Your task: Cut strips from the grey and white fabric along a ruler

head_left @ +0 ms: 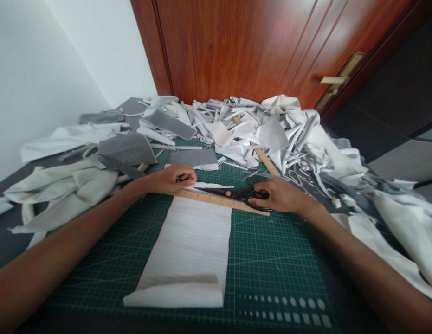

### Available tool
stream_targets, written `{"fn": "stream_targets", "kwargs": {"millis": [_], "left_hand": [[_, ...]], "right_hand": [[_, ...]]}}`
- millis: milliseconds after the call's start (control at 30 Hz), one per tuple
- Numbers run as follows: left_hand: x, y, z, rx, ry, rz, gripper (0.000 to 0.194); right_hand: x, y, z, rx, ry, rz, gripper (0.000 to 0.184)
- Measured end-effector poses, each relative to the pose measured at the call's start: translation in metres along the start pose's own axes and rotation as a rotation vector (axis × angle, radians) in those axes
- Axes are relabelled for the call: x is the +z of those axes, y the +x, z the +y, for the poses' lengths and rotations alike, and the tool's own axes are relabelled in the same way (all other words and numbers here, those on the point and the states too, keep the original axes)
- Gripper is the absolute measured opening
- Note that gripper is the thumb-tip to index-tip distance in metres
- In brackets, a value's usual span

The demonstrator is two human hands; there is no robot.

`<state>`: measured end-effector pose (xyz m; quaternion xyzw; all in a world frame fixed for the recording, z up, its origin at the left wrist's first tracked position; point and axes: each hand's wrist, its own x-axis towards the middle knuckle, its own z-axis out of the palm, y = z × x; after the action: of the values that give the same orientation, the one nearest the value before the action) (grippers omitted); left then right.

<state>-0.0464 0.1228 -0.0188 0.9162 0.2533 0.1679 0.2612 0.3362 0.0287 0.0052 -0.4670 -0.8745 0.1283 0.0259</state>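
A long wooden ruler [219, 200] lies across the green cutting mat [271, 264], on the far end of a white striped fabric strip [184, 246]. The strip's near end is folded over. My right hand [280, 195] grips the black handles of a pair of fabric scissors [229, 194], whose blades point left along the ruler. My left hand [169, 179] sits curled at the ruler's left end. A small dark object [183, 177] shows between its fingers, too small to identify.
A large heap of white and grey fabric scraps [257, 132] covers the far side of the table. Crumpled off-white cloth [61, 192] lies to the left. A wooden door [229, 46] with a brass handle [336, 80] and a white wall stand behind.
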Motion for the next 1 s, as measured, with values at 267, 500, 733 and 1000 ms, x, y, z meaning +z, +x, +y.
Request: {"fn": "stream_targets", "kwargs": {"millis": [267, 500, 733, 1000], "left_hand": [[0.0014, 0.0000, -0.0042, -0.002, 0.001, -0.004, 0.040], [0.0001, -0.0003, -0.0027, 0.018, -0.002, -0.011, 0.037], [0.0010, 0.0001, -0.0031, 0.021, 0.008, 0.000, 0.038], [0.0000, 0.0000, -0.0031, 0.016, 0.008, -0.006, 0.040]], "right_hand": [[-0.0005, 0.0006, -0.0014, 0.018, -0.016, -0.010, 0.042], [-0.0003, 0.0006, -0.0011, 0.015, -0.014, -0.006, 0.042], [-0.0006, 0.0008, -0.0006, 0.014, 0.001, -0.005, 0.041], [0.0006, 0.0009, 0.0004, 0.015, -0.004, -0.010, 0.042]]}}
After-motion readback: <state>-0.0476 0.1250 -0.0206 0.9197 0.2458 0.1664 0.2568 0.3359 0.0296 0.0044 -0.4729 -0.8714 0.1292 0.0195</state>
